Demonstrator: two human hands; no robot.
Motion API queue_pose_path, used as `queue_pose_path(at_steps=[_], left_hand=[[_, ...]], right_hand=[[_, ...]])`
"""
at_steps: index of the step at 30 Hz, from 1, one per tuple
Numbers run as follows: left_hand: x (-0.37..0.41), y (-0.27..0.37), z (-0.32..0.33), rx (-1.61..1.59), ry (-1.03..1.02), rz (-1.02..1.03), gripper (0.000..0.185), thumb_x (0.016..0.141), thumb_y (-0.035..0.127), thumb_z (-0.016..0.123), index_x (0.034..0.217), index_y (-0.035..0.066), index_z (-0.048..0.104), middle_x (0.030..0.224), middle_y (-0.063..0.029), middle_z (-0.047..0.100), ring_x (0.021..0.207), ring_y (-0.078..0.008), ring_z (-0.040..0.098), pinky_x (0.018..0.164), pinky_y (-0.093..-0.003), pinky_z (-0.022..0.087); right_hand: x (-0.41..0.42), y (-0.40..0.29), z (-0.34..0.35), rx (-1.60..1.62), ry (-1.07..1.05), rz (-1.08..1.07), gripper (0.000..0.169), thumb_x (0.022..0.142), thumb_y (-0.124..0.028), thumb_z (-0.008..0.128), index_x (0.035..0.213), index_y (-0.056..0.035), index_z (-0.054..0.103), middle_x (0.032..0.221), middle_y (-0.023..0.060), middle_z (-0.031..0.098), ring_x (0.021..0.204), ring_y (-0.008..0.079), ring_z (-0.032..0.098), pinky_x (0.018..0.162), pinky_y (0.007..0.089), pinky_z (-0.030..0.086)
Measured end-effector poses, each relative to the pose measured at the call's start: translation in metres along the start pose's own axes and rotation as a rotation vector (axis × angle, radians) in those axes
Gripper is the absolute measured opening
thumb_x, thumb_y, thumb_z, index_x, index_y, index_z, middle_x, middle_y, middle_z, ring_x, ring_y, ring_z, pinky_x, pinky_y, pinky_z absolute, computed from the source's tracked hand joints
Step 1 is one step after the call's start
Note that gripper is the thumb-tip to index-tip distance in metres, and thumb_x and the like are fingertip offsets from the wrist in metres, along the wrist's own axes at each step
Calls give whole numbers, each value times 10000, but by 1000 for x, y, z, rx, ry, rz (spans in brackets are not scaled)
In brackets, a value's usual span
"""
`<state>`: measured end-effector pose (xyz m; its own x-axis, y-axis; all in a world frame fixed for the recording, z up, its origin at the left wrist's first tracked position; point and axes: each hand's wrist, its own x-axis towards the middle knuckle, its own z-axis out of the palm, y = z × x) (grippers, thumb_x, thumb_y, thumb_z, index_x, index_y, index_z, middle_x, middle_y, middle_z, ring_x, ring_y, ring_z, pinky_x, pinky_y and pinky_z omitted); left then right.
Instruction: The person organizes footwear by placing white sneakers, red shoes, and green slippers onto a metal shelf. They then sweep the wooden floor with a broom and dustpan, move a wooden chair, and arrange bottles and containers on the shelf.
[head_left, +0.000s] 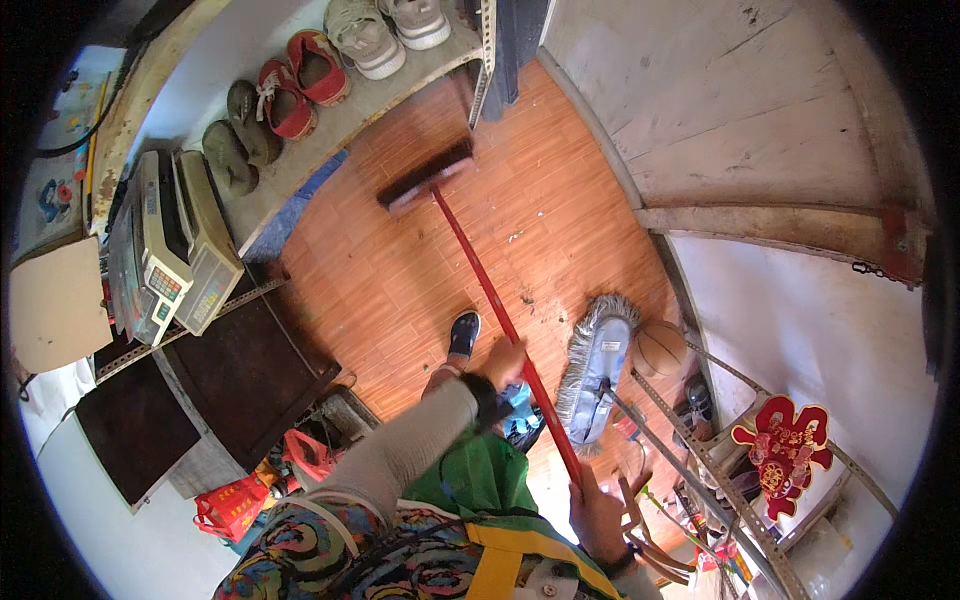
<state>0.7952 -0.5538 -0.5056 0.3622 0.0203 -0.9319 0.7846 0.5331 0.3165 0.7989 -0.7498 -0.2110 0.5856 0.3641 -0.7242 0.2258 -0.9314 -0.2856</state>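
A push broom with a red handle (480, 266) reaches from my body out across the wood-look tile floor (360, 292). My left hand (504, 365) grips the handle about two-thirds of the way down from the head. Close to my body, my right hand (596, 511) is closed around the handle's near end. The broom head (427, 174), dark-bristled and blurred, lies on the floor beside the shoe shelf (315, 161). Small bits of debris (527, 298) are scattered on the tiles right of the handle.
A grey dust mop (600, 360) rests on the floor beside a basketball (660, 349) and a metal rack (697, 442). Several shoes (326, 67) line the shelf. Weighing scales (176, 262) stand at left. A wooden panel (697, 97) bounds the right.
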Motion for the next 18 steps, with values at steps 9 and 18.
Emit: queue_pose_path(at_steps=[9, 18], left_hand=[[-129, -44, 68, -127, -45, 90, 260, 904, 253, 566, 828, 14, 498, 682, -105, 570, 543, -203, 607, 399, -349, 479], [16, 138, -36, -134, 59, 326, 260, 940, 320, 511, 887, 66, 486, 678, -86, 561, 584, -238, 621, 473, -404, 525]], right_hand=[[-130, 87, 10, -92, 276, -175, 457, 888, -267, 599, 1320, -155, 497, 506, 64, 502, 345, 173, 402, 336, 334, 323], [84, -46, -34, 267, 299, -212, 311, 903, -172, 549, 1188, -52, 515, 685, 213, 603, 567, 383, 606, 481, 446, 470]])
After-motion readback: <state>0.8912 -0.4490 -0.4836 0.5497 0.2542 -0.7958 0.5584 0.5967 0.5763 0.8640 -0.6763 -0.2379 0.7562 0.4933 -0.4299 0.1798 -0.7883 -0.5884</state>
